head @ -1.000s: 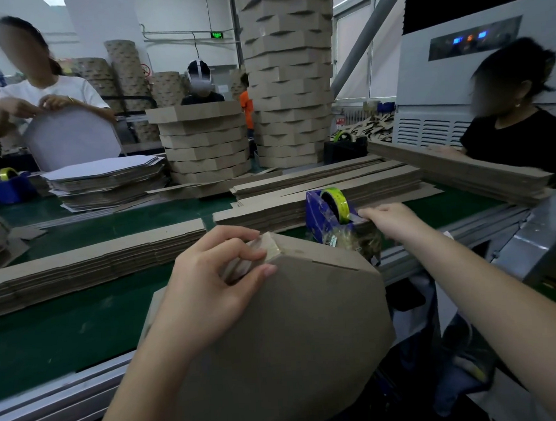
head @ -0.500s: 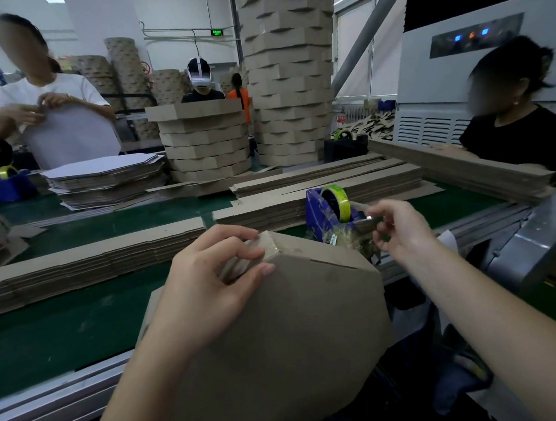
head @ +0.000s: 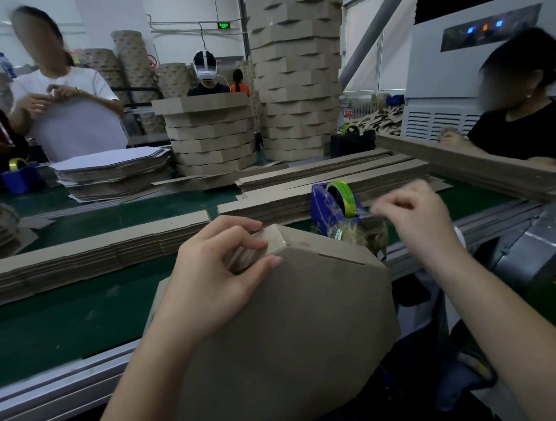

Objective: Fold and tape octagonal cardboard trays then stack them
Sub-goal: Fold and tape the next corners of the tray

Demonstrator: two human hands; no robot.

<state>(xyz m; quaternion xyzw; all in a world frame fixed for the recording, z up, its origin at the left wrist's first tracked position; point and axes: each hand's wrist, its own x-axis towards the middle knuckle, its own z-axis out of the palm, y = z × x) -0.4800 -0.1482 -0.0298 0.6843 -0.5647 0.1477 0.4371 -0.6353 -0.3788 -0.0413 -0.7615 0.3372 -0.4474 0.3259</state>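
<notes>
The octagonal tray (head: 292, 322) stood tilted on edge in front of me, its flat base facing me, its lower part below the near rail of the green conveyor belt (head: 66, 318) and its top corner up at the level of the belt. My left hand (head: 209, 278) had not shifted over the past second. It gripped that top-left corner, fingers curled over the folded-in side flaps and thumb pressed on the near face, pinching the fold closed. A patch on the flap beside my fingertips looked glossy, perhaps tape already laid there.

What had changed was on the right. A second before, my right hand (head: 415, 216) had been reaching down onto the cutter end of the blue tape dispenser (head: 326, 214), which sat just beyond the tray's top edge. By this moment it had lifted away to the right, blurred by motion, fingers drawn into a narrow pinch. A thin shiny strip of tape (head: 376, 215) seemed to run from the cutter to my fingertips, though clear tape and blur made that hard to confirm. I judged a fresh piece was coming off, so the held corner was next to be taped.

Further off lay flat cardboard strips (head: 95, 252), and on the far side of the belt rose stacks of finished trays (head: 211, 136).
</notes>
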